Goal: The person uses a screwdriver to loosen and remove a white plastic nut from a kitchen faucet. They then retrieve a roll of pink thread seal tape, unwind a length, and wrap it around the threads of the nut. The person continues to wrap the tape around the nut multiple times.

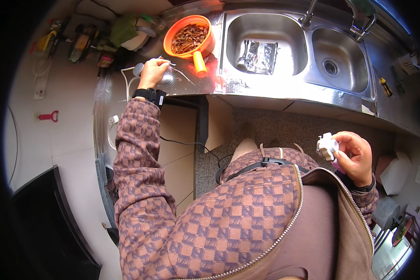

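Note:
My left hand (154,72) is closed over the metal-covered counter, left of an orange pot (212,41) with brown strips inside. A thin, pale, wire-like strand (184,74) trails to the right from its fingertips, and I cannot make out exactly what they pinch. Away from the counter at the right, my right hand (357,156) grips a small white plug adapter (327,146) between thumb and fingers. The adapter has a lobed body, with small metal prongs toward the left.
Right of the pot is a double steel sink (266,21); its left basin contains a shiny plastic packet (263,58). A tap (308,17) stands behind. A white cable (126,81) runs by my left wrist. A yellow-handled tool (385,87) lies at the right.

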Demonstrator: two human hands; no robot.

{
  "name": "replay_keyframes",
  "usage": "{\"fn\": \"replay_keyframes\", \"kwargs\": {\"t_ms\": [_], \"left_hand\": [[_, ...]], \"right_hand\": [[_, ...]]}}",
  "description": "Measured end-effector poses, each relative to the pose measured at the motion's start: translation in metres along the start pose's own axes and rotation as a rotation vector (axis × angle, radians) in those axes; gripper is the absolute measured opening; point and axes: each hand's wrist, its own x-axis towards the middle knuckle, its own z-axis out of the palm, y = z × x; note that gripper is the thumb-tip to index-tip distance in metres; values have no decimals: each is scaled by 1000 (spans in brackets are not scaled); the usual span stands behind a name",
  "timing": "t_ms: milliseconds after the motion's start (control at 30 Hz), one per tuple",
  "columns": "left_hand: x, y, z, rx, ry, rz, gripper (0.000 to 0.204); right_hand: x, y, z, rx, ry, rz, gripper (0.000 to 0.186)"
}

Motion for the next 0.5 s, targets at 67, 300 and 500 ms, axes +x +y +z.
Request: {"fn": "replay_keyframes", "kwargs": {"t_ms": [67,300,500], "left_hand": [[8,-11,6,167,11,2,19],[22,-26,14,278,46,-178,19],[29,-55,20,245,94,-102,22]], "right_hand": [[2,-2,1,12,18,27,25],[14,-6,2,0,29,66,25],[22,-8,5,-13,3,53,26]]}}
